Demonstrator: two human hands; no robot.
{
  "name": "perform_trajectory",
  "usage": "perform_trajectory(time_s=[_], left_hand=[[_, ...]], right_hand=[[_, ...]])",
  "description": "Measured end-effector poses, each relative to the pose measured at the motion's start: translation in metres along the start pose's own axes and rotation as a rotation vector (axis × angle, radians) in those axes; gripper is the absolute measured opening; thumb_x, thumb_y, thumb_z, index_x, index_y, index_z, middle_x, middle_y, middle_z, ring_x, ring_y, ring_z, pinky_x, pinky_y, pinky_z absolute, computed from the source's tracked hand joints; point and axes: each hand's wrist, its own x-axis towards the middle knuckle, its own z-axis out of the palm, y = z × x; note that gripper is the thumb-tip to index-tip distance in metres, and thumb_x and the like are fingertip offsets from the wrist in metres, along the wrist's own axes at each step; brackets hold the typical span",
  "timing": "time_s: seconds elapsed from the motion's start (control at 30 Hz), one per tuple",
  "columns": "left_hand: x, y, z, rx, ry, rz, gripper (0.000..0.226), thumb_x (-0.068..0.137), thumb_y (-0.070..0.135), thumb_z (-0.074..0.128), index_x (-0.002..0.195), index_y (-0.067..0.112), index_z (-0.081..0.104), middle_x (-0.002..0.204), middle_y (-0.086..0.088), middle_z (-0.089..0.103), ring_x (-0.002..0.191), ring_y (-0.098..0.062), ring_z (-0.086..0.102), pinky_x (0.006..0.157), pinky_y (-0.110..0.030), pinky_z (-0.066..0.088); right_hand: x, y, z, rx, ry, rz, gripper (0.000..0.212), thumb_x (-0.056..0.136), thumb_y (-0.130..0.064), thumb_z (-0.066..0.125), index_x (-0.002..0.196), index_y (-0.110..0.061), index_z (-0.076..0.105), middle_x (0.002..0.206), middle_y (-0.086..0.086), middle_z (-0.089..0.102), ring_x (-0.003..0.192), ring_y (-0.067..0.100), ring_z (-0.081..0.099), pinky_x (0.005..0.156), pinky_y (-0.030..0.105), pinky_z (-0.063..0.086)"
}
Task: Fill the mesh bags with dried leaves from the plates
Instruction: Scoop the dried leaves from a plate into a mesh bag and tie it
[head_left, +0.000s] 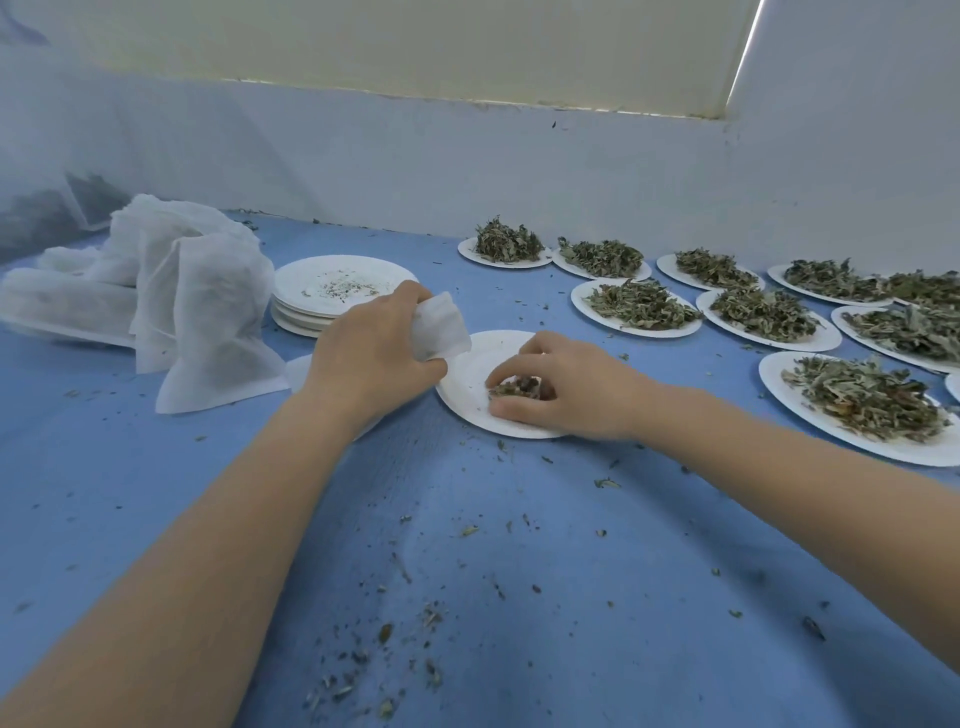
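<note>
The person leans over a blue cloth strewn with leaf crumbs. Their left hand is curled round a small white mesh bag, holding it just above the far left edge of a white paper plate that sits in front of them. The right hand rests on that same plate, fingers bent and gathered round a small clump of dried leaves, the last bit left on it. To the left of the plate stands a stack of used plates, the top one dusted with bits of leaf. Further left lies a heap of white mesh bags, some standing up limp, others lying flat beside them. Off to the right, along the foot of the pale wall, a spread of plates heaped with dried leaves covers the cloth in rows, some of them touching or overlapping, the nearest one just beyond the right wrist.
</note>
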Motion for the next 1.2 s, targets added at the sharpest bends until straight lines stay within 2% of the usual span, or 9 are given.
perform_trajectory(time_s=[0.23, 0.37, 0.5, 0.7, 0.9, 1.0, 1.07, 1.13, 1.2], left_hand=[[-0.001, 0.001, 0.0, -0.003, -0.013, 0.005, 0.05, 0.072, 0.033, 0.068, 0.117, 0.026, 0.046, 0.098, 0.004, 0.059, 0.092, -0.022, 0.053, 0.066, -0.027, 0.03], [-0.003, 0.004, -0.001, -0.004, -0.048, 0.018, 0.05, 0.072, 0.032, 0.066, 0.117, 0.026, 0.046, 0.099, 0.003, 0.06, 0.091, -0.021, 0.053, 0.066, -0.029, 0.034], [-0.004, 0.007, -0.001, -0.019, -0.093, 0.045, 0.052, 0.071, 0.032, 0.068, 0.118, 0.026, 0.047, 0.101, 0.003, 0.061, 0.093, -0.022, 0.055, 0.073, -0.032, 0.044], [-0.006, 0.015, 0.003, -0.15, -0.052, 0.058, 0.052, 0.067, 0.03, 0.072, 0.114, 0.027, 0.051, 0.095, 0.006, 0.06, 0.086, -0.017, 0.053, 0.073, -0.033, 0.046], [-0.009, 0.026, 0.006, -0.273, -0.03, 0.1, 0.044, 0.065, 0.032, 0.075, 0.101, 0.022, 0.052, 0.085, 0.004, 0.061, 0.081, -0.017, 0.054, 0.067, -0.034, 0.046], [-0.009, 0.029, 0.007, -0.342, -0.01, 0.057, 0.041, 0.065, 0.036, 0.076, 0.09, 0.029, 0.044, 0.077, 0.015, 0.055, 0.072, -0.002, 0.051, 0.058, -0.016, 0.039], [-0.01, 0.03, 0.007, -0.384, -0.016, 0.032, 0.041, 0.065, 0.038, 0.076, 0.091, 0.03, 0.045, 0.076, 0.018, 0.053, 0.071, 0.009, 0.049, 0.054, -0.008, 0.035], [-0.01, 0.029, 0.007, -0.398, -0.039, 0.015, 0.041, 0.065, 0.039, 0.076, 0.092, 0.031, 0.046, 0.078, 0.018, 0.054, 0.072, 0.009, 0.048, 0.055, -0.008, 0.036], [-0.01, 0.027, 0.008, -0.397, -0.063, 0.012, 0.042, 0.064, 0.041, 0.076, 0.095, 0.033, 0.047, 0.081, 0.017, 0.056, 0.076, 0.005, 0.05, 0.059, -0.015, 0.039]], right_hand=[[-0.008, -0.009, 0.017, 0.056, 0.275, -0.104, 0.021, 0.088, -0.021, 0.065, 0.103, -0.008, 0.073, 0.103, 0.006, 0.066, 0.078, 0.004, 0.046, 0.071, 0.01, 0.029], [-0.006, -0.013, 0.006, 0.138, 0.269, -0.041, 0.016, 0.088, -0.019, 0.064, 0.096, -0.009, 0.074, 0.095, 0.006, 0.071, 0.088, 0.018, 0.062, 0.079, 0.022, 0.043], [0.009, -0.01, -0.031, 0.241, 0.321, 0.051, 0.016, 0.085, -0.029, 0.068, 0.094, -0.019, 0.075, 0.083, 0.006, 0.073, 0.065, 0.011, 0.058, 0.065, 0.02, 0.045], [0.019, -0.023, -0.049, 0.239, 0.182, -0.033, 0.01, 0.083, -0.021, 0.071, 0.091, -0.019, 0.076, 0.077, 0.004, 0.071, 0.058, 0.009, 0.052, 0.062, 0.022, 0.047], [0.021, -0.039, -0.05, 0.196, 0.223, -0.091, 0.009, 0.078, -0.005, 0.067, 0.08, -0.007, 0.075, 0.064, 0.011, 0.062, 0.054, 0.006, 0.044, 0.055, 0.015, 0.039], [0.021, -0.043, -0.053, 0.243, 0.191, -0.095, 0.019, 0.08, -0.007, 0.065, 0.067, -0.021, 0.066, 0.058, -0.005, 0.057, 0.049, 0.0, 0.044, 0.051, 0.01, 0.036], [0.022, -0.042, -0.057, 0.254, 0.115, -0.064, 0.025, 0.087, -0.009, 0.058, 0.062, -0.011, 0.059, 0.055, 0.0, 0.045, 0.05, 0.007, 0.035, 0.05, 0.014, 0.031], [0.019, -0.04, -0.065, 0.315, -0.034, -0.042, 0.028, 0.093, -0.013, 0.053, 0.074, 0.009, 0.057, 0.065, 0.013, 0.044, 0.058, 0.015, 0.038, 0.058, 0.016, 0.034], [0.016, -0.038, -0.073, 0.462, -0.222, -0.037, 0.021, 0.094, -0.008, 0.052, 0.093, 0.007, 0.066, 0.083, 0.011, 0.068, 0.075, 0.017, 0.062, 0.074, 0.015, 0.048]])
